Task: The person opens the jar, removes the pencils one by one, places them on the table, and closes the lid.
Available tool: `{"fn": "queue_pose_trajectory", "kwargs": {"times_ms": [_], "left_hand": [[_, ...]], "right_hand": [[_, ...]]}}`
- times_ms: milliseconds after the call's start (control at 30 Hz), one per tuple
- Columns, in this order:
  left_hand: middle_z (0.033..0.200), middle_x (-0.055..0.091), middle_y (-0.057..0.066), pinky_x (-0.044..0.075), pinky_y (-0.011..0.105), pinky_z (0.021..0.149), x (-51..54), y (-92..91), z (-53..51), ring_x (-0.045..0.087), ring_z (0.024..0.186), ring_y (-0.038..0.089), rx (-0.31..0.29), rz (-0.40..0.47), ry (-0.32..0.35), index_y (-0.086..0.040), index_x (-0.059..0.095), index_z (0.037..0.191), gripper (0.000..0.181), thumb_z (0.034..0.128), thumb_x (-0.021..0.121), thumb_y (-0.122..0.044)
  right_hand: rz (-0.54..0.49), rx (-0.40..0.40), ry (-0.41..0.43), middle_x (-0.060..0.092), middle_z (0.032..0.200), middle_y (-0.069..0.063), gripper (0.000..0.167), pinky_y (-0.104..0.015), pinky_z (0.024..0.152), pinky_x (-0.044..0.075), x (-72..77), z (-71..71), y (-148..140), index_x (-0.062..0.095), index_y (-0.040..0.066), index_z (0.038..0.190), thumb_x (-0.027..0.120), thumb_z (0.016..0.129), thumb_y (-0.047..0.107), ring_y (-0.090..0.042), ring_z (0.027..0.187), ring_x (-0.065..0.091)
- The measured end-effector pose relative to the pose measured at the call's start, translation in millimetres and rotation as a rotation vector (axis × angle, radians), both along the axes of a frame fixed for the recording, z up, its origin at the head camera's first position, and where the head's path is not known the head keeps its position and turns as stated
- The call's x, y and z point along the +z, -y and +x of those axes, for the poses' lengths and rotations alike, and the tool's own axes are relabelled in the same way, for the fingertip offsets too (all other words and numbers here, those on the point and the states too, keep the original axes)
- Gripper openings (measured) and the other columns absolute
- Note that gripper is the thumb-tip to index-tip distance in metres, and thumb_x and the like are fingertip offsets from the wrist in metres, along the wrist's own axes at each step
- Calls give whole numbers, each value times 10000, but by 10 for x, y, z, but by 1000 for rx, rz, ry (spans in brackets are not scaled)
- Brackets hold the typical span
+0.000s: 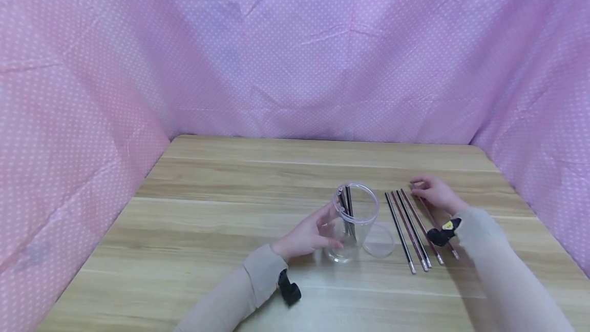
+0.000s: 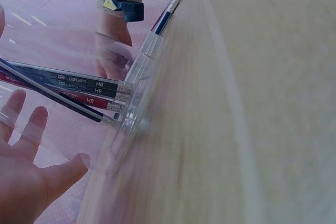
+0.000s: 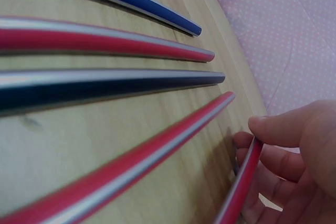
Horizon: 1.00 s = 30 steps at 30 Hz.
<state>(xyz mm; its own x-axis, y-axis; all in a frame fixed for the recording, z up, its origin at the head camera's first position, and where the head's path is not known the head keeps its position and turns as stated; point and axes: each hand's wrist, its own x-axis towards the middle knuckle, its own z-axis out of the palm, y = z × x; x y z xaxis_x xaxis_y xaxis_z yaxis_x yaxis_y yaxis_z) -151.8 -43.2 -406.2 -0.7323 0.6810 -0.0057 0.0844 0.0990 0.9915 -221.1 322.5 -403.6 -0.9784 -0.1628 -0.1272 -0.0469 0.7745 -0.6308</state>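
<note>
Clear plastic formed the cup [image 1: 360,232], which stood on the bench [image 1: 258,178] holding several pencils [image 2: 84,81]; the left hand's [image 1: 306,234] grip curved round it. The right hand [image 1: 435,194] pinched a red pencil [image 3: 244,184] by one end, just beside the loose pencils [image 3: 131,81].

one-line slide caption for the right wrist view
The right hand pinches a red pencil near its end, beside four more pencils lying on a wood-grain table.
</note>
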Motion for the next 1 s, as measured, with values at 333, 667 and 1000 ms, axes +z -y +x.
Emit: {"fn": "queue_pose_trajectory", "kwargs": {"times_ms": [333, 667, 1000], "left_hand": [[1533, 320, -2, 279, 436, 1150, 12, -14, 1, 316, 1403, 208, -1, -3, -15, -296, 135, 1522, 1013, 761, 745, -23], [1541, 303, -28, 270, 448, 1153, -1, -5, -13, 304, 1408, 238, -7, -6, -2, -301, 146, 1520, 1008, 760, 747, -23], [1541, 308, 27, 264, 469, 1153, -18, 0, -17, 295, 1410, 287, -18, 21, -6, -241, 166, 1523, 963, 778, 728, -3]], "right_hand": [[21, 20, 9, 608, 1078, -349, 367, -277, 719, 521, 58, -11, 16, 508, -125, 1218, 574, 917, 75, -336, 917, 631], [63, 10, -12, 625, 1040, -331, 353, -258, 687, 510, 6, -40, 63, 543, -117, 1190, 593, 895, 71, -306, 869, 629], [42, 2, 2, 635, 928, -256, 363, -236, 616, 499, -14, -28, 86, 532, -125, 1194, 597, 885, 54, -183, 755, 588]]}}
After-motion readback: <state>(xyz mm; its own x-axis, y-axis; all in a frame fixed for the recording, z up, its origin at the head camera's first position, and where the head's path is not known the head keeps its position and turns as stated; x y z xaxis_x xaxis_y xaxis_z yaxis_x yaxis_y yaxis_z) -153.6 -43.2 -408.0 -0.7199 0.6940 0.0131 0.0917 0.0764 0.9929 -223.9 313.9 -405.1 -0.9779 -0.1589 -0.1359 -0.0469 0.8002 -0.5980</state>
